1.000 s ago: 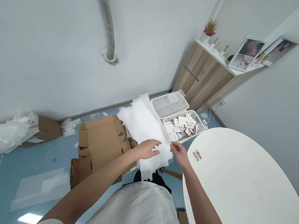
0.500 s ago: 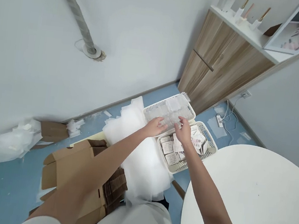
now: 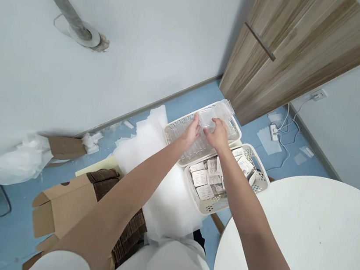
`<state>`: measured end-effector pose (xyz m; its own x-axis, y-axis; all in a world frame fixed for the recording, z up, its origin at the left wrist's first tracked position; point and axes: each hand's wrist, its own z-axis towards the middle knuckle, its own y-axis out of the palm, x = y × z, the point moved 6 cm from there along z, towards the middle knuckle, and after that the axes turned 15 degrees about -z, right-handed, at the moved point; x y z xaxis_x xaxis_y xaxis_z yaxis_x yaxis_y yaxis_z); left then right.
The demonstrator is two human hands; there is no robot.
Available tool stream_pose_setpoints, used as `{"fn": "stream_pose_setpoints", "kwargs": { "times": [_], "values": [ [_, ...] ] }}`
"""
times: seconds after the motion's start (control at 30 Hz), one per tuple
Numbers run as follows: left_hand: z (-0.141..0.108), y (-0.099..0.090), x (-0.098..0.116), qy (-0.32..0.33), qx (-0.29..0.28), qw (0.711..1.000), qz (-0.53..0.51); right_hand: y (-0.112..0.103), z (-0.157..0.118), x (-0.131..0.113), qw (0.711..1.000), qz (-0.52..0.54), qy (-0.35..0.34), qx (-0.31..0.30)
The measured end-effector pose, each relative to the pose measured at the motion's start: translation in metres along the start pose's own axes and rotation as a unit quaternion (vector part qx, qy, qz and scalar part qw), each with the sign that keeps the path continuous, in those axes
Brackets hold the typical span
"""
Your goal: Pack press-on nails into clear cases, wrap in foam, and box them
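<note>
My left hand [image 3: 191, 132] is over the far white basket [image 3: 171, 129], its fingers raised and apart beside a clear plastic box [image 3: 206, 117]. Across from it, my right hand [image 3: 218, 134] is bent over the near edge of that box, thumb and fingers spread. Whether either hand touches the box is hard to tell. More clear plastic boxes [image 3: 194, 153] lie in rows in the same basket. Just nearer stands a second white basket [image 3: 204, 205] holding several small printed white cards [image 3: 199, 178], partly hidden by my right forearm.
A stack of white foam sheets [image 3: 171, 200] lies left of the baskets. Open cardboard boxes [image 3: 72, 207] are at lower left. The round white table [image 3: 305, 240] fills the right. Behind are a wood-grain cabinet [image 3: 287, 47] and a power strip [image 3: 273, 132] with cables.
My view has tilted down and come closer to the baskets. Both hands have moved farther over the far basket, to either side of a clear box.
</note>
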<state>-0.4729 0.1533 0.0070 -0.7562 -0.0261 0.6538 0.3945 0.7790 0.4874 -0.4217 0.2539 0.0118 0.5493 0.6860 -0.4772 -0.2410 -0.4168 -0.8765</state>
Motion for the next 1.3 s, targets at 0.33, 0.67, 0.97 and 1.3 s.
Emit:
{"fn": "stream_pose_setpoints", "kwargs": {
  "times": [0.33, 0.67, 0.97, 1.3],
  "values": [
    [-0.044, -0.015, 0.004, 0.070, 0.048, 0.996, -0.031, -0.018, -0.042, -0.001, 0.985, 0.155, 0.067, 0.030],
    [-0.169, -0.026, -0.023, 0.140, 0.062, 0.988, -0.019, -0.062, -0.182, -0.021, 0.940, 0.314, 0.113, 0.068],
    [-0.300, -0.025, -0.114, -0.003, -0.119, 0.993, -0.005, -0.083, -0.365, -0.010, 0.884, 0.425, 0.159, 0.113],
    [-0.373, 0.014, -0.208, -0.125, -0.300, 0.921, 0.213, -0.108, -0.513, 0.043, 0.844, 0.437, 0.245, 0.191]
  ]
}}
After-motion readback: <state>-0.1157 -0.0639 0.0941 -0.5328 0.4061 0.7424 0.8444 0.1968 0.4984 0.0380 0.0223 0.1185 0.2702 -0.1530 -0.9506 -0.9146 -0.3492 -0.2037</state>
